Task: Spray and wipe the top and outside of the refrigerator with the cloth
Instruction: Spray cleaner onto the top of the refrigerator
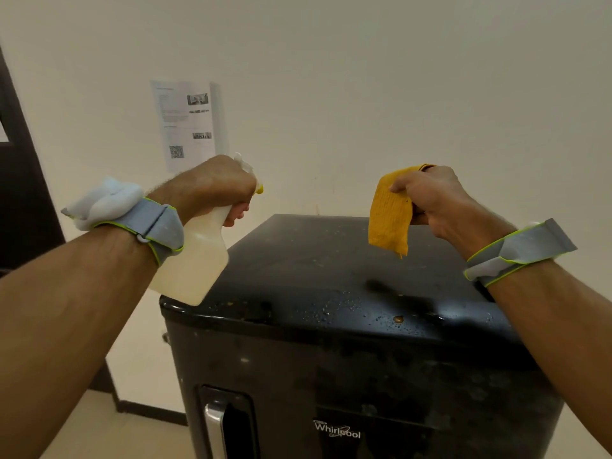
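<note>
A black refrigerator (318, 270) stands below me, its dusty top speckled with droplets near the front edge. My left hand (215, 190) grips the neck of a pale translucent spray bottle (195, 263), held above the fridge's left front corner with its nozzle pointing right. My right hand (433, 200) pinches a yellow cloth (390, 217), which hangs down above the right part of the fridge top without touching it.
A cream wall rises behind the fridge with a printed paper sheet (187, 124) stuck on it. A dark door frame (23, 193) runs along the left edge. The fridge door has a silver handle (215, 429) at lower left. Beige floor lies to the left.
</note>
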### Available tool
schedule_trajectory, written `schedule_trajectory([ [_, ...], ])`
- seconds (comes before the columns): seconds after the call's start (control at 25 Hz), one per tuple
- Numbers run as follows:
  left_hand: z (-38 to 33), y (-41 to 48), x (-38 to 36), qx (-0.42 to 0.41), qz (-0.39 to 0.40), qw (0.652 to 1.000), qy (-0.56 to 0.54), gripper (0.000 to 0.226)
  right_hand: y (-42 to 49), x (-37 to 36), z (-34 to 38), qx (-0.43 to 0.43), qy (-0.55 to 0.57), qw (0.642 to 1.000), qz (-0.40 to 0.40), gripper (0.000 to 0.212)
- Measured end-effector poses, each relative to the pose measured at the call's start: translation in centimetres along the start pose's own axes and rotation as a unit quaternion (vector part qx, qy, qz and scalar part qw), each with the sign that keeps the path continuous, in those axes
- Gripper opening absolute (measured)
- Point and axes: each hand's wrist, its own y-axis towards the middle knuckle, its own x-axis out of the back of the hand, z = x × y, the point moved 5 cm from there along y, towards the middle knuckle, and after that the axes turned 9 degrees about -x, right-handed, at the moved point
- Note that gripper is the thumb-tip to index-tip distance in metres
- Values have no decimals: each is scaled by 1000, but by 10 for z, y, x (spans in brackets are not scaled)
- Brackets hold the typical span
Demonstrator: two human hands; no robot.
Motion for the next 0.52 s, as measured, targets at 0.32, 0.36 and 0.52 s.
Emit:
schedule_trajectory([
  [0.32,-2,23,11,-91,-135,976,-146,47,-11,5,-5,-11,11,1000,-5,13],
  [0.36,1,26,9,-100,-159,968,-166,45,-12,7,-6,-11,13,1000,-5,13],
  [0.52,17,38,-6,-103,-208,951,-204,28,-16,11,-14,-15,15,1000,-10,16],
])
